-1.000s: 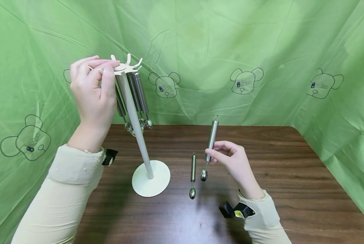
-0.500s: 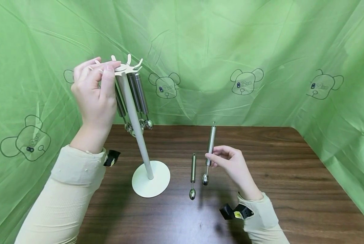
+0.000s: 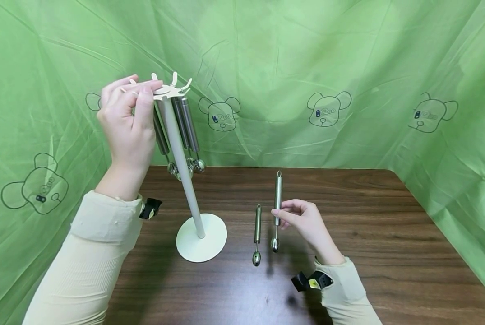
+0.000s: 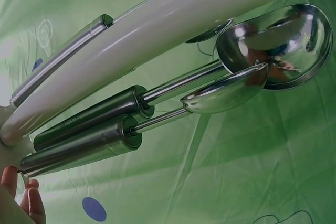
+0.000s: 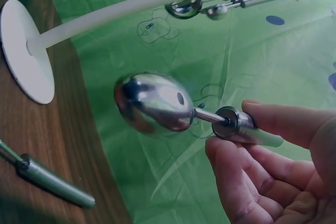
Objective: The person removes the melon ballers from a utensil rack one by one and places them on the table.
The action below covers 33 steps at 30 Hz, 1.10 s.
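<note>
My left hand (image 3: 124, 122) pinches the top of a white hanging rack (image 3: 170, 91), thumb and fingers at its hooks. Several steel scoops (image 3: 188, 124) hang there by their handles. In the left wrist view, two hanging scoop handles (image 4: 79, 148) end close to the fingertips (image 4: 35, 203). My right hand (image 3: 305, 221) pinches a steel melon baller (image 3: 278, 192) by the lower handle, bowl down, above the table. A hole shows in its bowl (image 5: 157, 103) in the right wrist view. A second melon baller (image 3: 257, 228) lies on the table just left of it.
The rack's round white base (image 3: 200, 248) stands on the brown wooden table (image 3: 380, 234), left of the melon ballers. Its pole (image 3: 181, 174) leans toward the left in the head view. A green cloth (image 3: 266, 67) with bear drawings encloses the back and sides.
My right hand has lowered the melon baller toward the table, and its handle has turned more upright. The left hand has shifted slightly right along with the rack top.
</note>
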Motion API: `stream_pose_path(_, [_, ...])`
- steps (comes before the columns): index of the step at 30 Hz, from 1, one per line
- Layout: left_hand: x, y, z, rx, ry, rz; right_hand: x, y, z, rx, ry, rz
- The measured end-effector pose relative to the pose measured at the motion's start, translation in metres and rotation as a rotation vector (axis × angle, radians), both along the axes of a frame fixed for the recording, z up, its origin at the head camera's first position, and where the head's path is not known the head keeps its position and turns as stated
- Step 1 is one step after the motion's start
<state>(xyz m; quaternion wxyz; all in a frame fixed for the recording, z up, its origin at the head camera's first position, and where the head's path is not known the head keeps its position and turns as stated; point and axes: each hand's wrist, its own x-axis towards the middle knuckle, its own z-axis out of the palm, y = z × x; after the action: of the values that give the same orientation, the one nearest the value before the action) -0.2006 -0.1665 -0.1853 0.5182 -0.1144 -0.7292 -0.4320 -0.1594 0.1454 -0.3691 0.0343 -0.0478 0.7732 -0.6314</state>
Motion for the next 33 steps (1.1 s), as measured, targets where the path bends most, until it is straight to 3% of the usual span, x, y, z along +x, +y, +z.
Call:
stream_pose_path(17, [-0.007,-0.002,0.001,0.061,0.018,-0.092,-0.01,-0.002,-0.038,-0.021,-0.113,-0.034])
stream_pose_path(33, [-0.01,-0.002,0.002,0.128,0.035,-0.148,-0.019,-0.007,-0.068,0.026,-0.164,-0.004])
